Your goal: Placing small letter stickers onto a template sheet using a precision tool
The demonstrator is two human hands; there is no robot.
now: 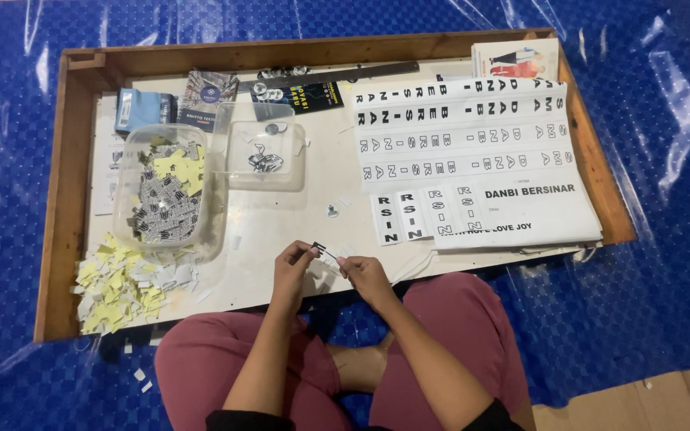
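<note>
Sticker [323, 250] pinched between left hand [293, 263], right hand [362, 274]

We seem to be in a home craft corner rather than a proper workshop: we sit cross-legged on a floor covered with a blue plastic sheet [664, 263], at a low wooden tray-like worktop [57, 239]. On it lie printed letter sheets [473, 152], a clear tub of cut pieces [171, 191] and a heap of paper scraps [121, 291].

Blue dotted floor sheet [664, 239] — brown wooden tray [53, 199], yellow-and-white paper scraps [121, 291], maroon trousers [457, 327].
</note>
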